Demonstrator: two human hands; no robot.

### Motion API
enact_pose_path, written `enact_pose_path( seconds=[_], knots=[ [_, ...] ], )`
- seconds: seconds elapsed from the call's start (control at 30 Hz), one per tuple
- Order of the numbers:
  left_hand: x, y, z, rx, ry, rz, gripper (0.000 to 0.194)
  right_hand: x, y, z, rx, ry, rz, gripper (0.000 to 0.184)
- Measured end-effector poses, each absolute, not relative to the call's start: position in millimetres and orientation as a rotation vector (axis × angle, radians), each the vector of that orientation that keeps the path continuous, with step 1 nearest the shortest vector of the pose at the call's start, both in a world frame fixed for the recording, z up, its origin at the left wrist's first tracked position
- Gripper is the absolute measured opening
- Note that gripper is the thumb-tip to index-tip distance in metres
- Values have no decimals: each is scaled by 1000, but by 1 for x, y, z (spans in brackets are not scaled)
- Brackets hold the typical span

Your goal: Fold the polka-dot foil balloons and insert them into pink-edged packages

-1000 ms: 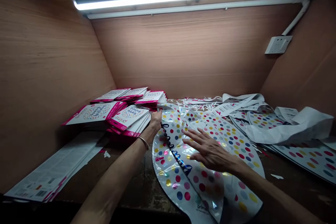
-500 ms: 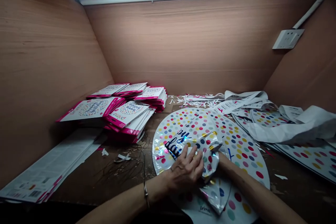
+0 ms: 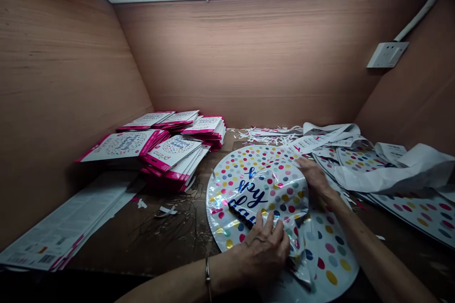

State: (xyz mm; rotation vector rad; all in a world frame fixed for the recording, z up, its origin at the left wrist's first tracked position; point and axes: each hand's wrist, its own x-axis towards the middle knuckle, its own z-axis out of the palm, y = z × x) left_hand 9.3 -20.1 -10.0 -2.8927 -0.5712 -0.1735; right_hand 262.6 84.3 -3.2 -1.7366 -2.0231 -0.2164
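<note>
While both bare hands are working over a table [image 3: 170, 241], a shiny folded foil sheet [image 3: 280, 184], white with many-coloured dots and blue script lettering, is lying between and beneath them. The left hand [image 3: 265, 246], a metal bracelet [image 3: 208, 274] circling its wrist, is resting on the near part of this foil with fingers bent and spread; whether it is pinching the material, I cannot tell. The right hand [image 3: 314, 177], farther from the wearer, is reaching along the foil's right edge; its fingertips are partly hiding, so its grip cannot be told either. Under both hands, a flat round dotted sheet [image 3: 234, 161] is spreading out. Left of the left hand and farther off, white-and-pink packets [image 3: 174, 151] are sitting in overlapping stacks, with long printed cards [image 3: 67, 227] lying nearer the wearer. Beyond the right hand, white paper scraps [image 3: 263, 136] are littering the back; to its right, crumpled paper strips [image 3: 384, 173] are covering part of more dotted sheets [image 3: 419, 208].
</note>
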Motion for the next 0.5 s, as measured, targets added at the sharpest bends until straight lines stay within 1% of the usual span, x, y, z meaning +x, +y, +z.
enact_pose_path(
  seconds=[0.07,0.13,0.2,0.27,0.37,0.43,0.5],
  knots=[
    [9,-19,-5,-2954,-581,-168,37,264,93,14,-1732,-1882,-314,37],
    [7,-19,1,-3028,-594,-168,49,253,93,24,-1559,-1987,-345,42],
    [5,-19,6,-3094,-613,-163,60,231,87,22,-1294,-2324,-245,43],
    [2,-22,8,-3146,-593,-157,62,209,84,8,-1165,-2636,-40,44],
    [-3,-29,10,-3214,-562,-153,66,192,90,-20,-1270,-2775,182,51],
    [-4,-33,11,-3253,-562,-143,66,194,96,-32,-1327,-2768,228,53],
    [-5,-34,13,-3290,-563,-119,60,199,99,-36,-1343,-2758,248,54]
  ],
)
